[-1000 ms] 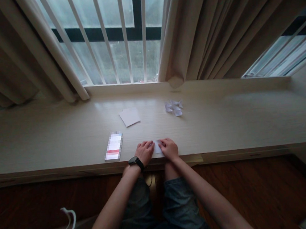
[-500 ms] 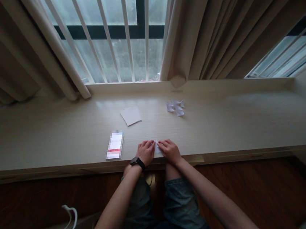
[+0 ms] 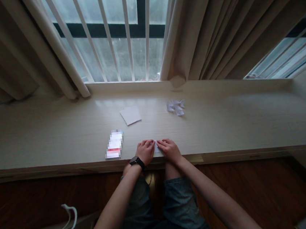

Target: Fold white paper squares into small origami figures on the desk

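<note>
Step in hand, as far as I can judge: handling/creasing the small paper [image 3: 156,148], which lies flat-ish on the surface [image 3: 219,122] near its front edge, nearer the person than the paper stack [image 3: 131,115] & a bit R of it. Both hands grasp it: L hand [image 3: 145,152] w/ curled fingers at its L side, R hand [image 3: 170,150] w/ fingertips at its R side, tips nearly meeting. Can't tell exact thumb placement or whether there's a crease; fingers cover most of it. Folded paper pcs [image 3: 175,107] sit R of the paper stack, apart from it; phone [image 3: 114,144] lies L of & nearer the person than the stack. Next move prob. calls for L hand steadying the small paper while R hand lines up edges & presses evenly, w/ light fingertip force, since a thin pc this size could slip or skew if pushed unevenly.
</note>
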Available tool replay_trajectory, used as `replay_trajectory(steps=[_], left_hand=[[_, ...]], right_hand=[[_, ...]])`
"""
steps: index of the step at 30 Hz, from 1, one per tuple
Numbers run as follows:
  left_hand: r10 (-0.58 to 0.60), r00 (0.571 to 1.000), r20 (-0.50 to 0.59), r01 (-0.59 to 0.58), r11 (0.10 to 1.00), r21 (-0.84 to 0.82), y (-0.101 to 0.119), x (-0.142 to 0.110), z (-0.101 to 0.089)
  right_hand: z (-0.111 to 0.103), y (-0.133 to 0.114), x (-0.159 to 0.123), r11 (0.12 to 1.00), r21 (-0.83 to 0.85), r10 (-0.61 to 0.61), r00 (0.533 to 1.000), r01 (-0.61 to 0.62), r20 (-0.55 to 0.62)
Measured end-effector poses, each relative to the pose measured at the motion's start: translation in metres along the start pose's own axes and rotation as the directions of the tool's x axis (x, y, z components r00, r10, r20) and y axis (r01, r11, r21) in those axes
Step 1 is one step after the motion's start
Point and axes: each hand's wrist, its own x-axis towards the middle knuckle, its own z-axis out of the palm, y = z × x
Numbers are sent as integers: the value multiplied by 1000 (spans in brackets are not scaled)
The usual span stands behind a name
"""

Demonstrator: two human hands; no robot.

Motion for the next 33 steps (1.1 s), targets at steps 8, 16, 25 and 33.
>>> replay_trajectory(steps=[8, 16, 25, 33], left_hand=[[-3, 1000, 11, 3, 1000, 3, 3, 1, -4], [-7, 1000, 21, 7, 1000, -15, 1, 2, -3], [-6, 1000, 30, 7, 1000, -4, 1, 2, -4], [-14, 999, 36, 14, 1000, -3, 1, 2, -4]], right_hand=[[-3, -3, 3, 1000, 11, 24, 1000, -25, 15], [-1, -4, 5, 1000, 22, 15, 999, -15, 35], [-1, -5, -6, 996, 87, 27, 1000, -26, -2], [-2, 0, -11, 995, 103, 6, 1000, -7, 7]])
